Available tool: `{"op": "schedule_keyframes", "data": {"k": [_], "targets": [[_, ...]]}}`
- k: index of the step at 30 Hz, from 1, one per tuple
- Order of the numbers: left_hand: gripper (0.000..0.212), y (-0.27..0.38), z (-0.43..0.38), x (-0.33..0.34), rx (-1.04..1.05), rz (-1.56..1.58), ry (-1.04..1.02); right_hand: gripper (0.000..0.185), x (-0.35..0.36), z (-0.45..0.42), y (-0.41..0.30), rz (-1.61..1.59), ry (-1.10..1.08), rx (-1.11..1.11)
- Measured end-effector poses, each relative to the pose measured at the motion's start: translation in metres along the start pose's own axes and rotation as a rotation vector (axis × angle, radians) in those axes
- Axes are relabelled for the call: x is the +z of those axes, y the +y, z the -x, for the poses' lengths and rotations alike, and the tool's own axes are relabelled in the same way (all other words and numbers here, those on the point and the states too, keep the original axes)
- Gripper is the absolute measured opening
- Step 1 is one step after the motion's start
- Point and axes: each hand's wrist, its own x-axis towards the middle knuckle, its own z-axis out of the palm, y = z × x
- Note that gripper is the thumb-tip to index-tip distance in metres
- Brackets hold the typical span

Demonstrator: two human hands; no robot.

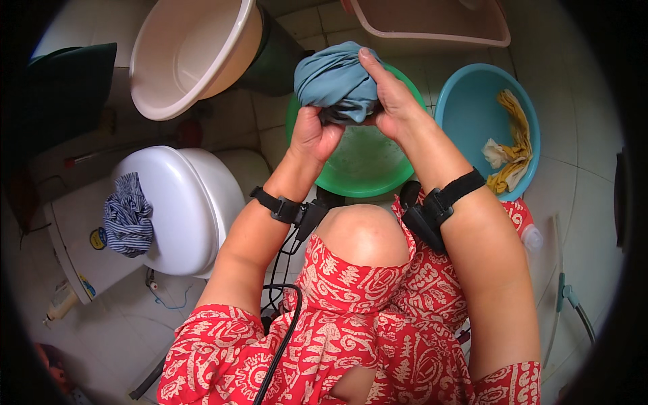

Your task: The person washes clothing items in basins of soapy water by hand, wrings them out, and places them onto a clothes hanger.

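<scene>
A bundled blue-grey cloth (336, 78) is held up between both hands over a green plastic basin (367, 190). My left hand (315, 132) grips its lower left side, with the fingers mostly hidden behind the cloth. On the other side, my right hand (392, 98) holds it with the thumb pointing up along the edge. Cloudy, slightly foamy water (372, 152) shows in the basin below. Black straps with small devices are fastened around both forearms.
To the right stands a blue basin (450, 111) with a yellow and white cloth (519, 136) in it. A striped cloth (129, 217) lies on the closed toilet lid (177, 212) at left. Large pale basin (190, 45) and pinkish tub (430, 35) are at the back. Black cables (283, 324) hang near my lap.
</scene>
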Motion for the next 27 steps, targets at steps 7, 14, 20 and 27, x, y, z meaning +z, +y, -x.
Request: {"op": "schedule_keyframes", "data": {"k": [7,14,20,27], "targets": [[0.053,0.000,0.018,-0.020,-0.107,-0.061,0.002,0.043,-0.004,-0.010,0.006,-0.126,0.006,-0.236],[0.075,0.019,0.035,-0.025,-0.383,-0.165,-0.225,0.030,0.004,0.003,-0.009,0.245,0.036,-0.492],[0.064,0.013,0.009,-0.004,-0.336,-0.015,0.027,0.033,0.017,0.019,0.006,0.869,-0.146,-0.664],[0.028,0.004,-0.007,0.011,-0.021,-0.166,0.169,0.038,0.022,0.009,0.009,0.352,0.061,-0.548]]}}
